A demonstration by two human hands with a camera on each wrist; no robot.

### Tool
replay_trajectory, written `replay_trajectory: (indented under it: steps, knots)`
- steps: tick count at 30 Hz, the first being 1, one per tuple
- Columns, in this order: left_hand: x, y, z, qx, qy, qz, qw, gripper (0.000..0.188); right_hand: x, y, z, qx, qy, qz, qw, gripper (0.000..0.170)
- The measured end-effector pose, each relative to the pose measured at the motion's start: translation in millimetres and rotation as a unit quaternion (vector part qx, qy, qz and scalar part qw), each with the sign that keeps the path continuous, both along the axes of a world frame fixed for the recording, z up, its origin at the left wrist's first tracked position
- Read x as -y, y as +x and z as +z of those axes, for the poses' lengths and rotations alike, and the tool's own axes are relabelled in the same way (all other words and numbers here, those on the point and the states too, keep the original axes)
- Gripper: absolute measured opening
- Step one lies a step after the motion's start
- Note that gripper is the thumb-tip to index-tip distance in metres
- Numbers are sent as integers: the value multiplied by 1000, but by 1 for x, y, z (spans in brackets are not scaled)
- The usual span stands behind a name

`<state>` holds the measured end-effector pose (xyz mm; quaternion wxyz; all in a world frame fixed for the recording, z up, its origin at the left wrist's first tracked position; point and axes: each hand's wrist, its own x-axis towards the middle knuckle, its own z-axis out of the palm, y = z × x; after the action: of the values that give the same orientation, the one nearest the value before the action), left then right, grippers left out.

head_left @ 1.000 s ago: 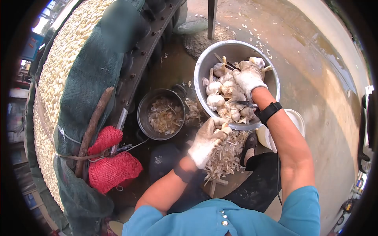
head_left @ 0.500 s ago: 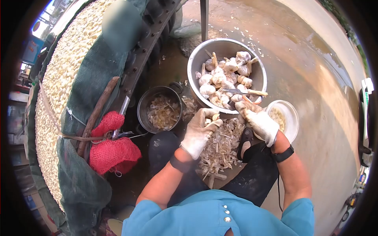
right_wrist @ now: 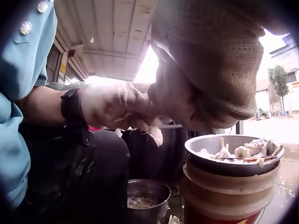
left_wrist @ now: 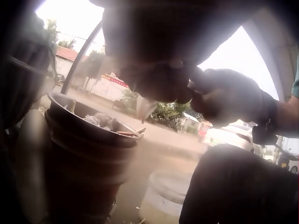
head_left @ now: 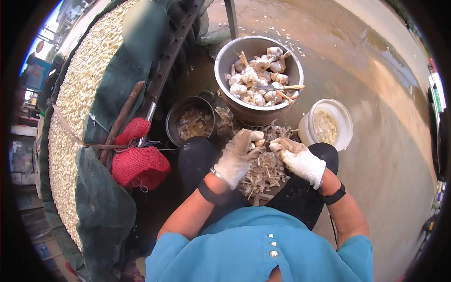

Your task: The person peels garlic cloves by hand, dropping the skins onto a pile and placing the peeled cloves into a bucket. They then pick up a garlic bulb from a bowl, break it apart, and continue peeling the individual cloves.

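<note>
Both hands wear whitish gloves and meet above a heap of garlic skins (head_left: 264, 175) between the knees. The left hand (head_left: 237, 157) holds garlic cloves (head_left: 258, 142) in curled fingers. Just beside it is the right hand (head_left: 299, 160), its thumb and fingertips drawn together near the cloves; whether they pinch anything is hidden. In the right wrist view, a piece of garlic (right_wrist: 156, 136) hangs under the left hand (right_wrist: 117, 105), close to the right hand (right_wrist: 205, 70). A metal basin (head_left: 221, 75) of garlic bulbs stands beyond, a knife (head_left: 275, 88) lying on the bulbs.
A white tub (head_left: 346, 123) of peeled cloves stands right of the basin. Left of it is a metal pot (head_left: 171, 123) with skins. Farther left are a red mesh bag (head_left: 141, 167), a stick (head_left: 121, 123) and green netting (head_left: 105, 202) beside many pale cloves (head_left: 63, 164).
The right hand has come out of the basin, back to the left hand, leaving the knife on the bulbs. The head view has shifted, and the white tub now shows fully.
</note>
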<state>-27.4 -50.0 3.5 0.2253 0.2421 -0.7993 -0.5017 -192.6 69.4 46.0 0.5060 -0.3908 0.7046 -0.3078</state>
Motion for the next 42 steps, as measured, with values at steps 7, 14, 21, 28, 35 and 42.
replay_trajectory:
  steps: [7,14,21,28,35,42]
  knots:
    - [-10,14,-3,56,-117,-101,986,34,-24,14,-1,14,-22,7,1000,35]
    - [-33,25,3,-40,30,-101,994,30,-47,15,-10,87,-20,26,996,32]
    - [-42,23,30,32,361,-37,931,29,-55,18,-11,82,-22,13,996,30]
    - [-39,33,24,-120,520,-34,845,38,-71,37,-23,-39,-23,111,993,32]
    - [-47,35,17,-1,443,-12,897,31,-62,31,-11,2,-36,13,999,36]
    - [-54,36,32,70,412,-24,908,27,-66,35,-13,-59,-59,48,995,27]
